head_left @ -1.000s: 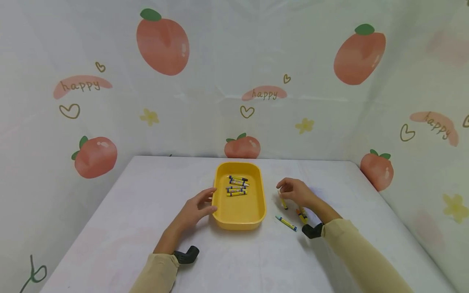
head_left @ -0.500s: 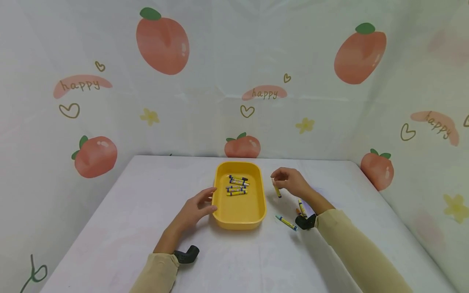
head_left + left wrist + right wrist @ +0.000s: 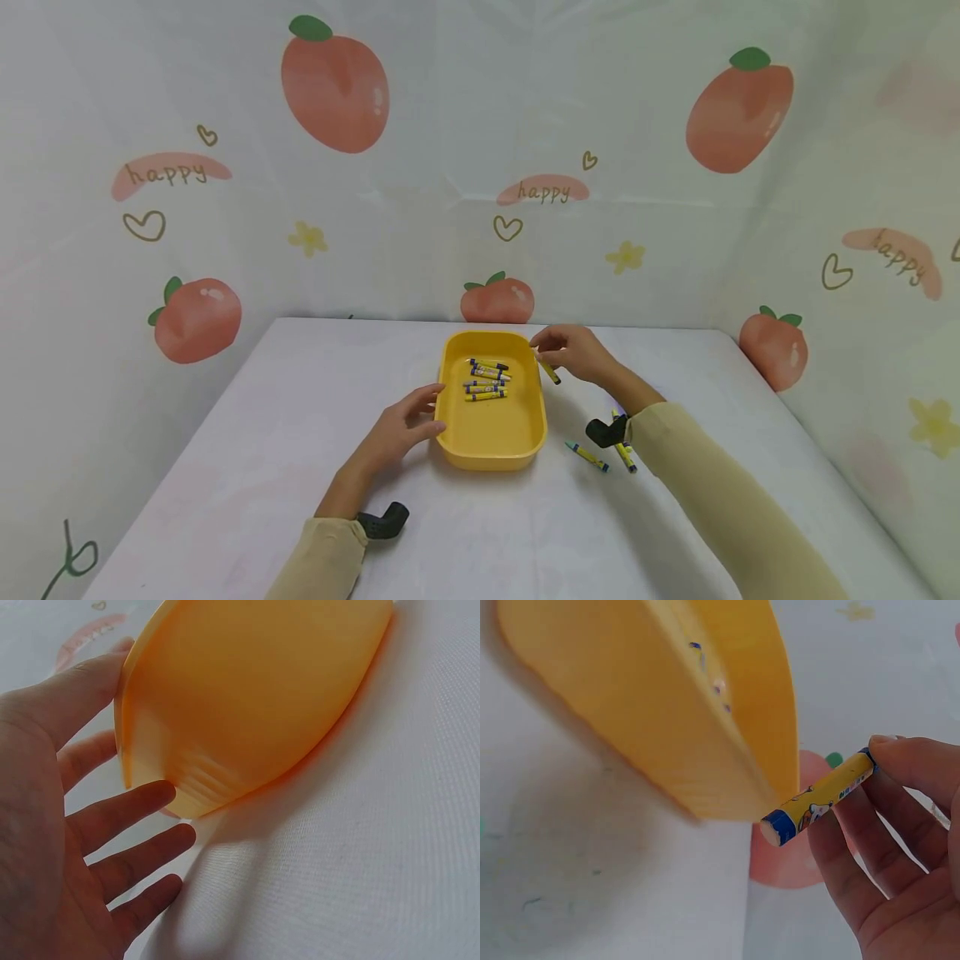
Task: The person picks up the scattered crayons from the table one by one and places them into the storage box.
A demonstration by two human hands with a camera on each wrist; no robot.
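Observation:
A yellow plastic tray (image 3: 491, 433) stands on the white table, with several yellow-wrapped crayons (image 3: 487, 396) lying across its far half. My left hand (image 3: 401, 429) rests at the tray's left side, fingers spread and fairly straight, the thumb and fingertips right at the rim and outer wall. Over by the tray's far right corner, my right hand (image 3: 573, 350) pinches a crayon (image 3: 821, 796) between thumb and fingers. This crayon has a yellow wrapper with blue bands, and its pale flat end points toward the tray wall in the right wrist view.
Right of the tray lies a teal-tipped crayon (image 3: 587, 457), and beside it another crayon (image 3: 625, 457), partly covered by the right wrist's black camera mount (image 3: 606, 432). A fruit-printed cloth (image 3: 420, 208) hangs behind the table.
My right hand has lifted the crayon off the table and carried it left and away from me, up to the tray's right rim. The left hand and the tray have stayed put.

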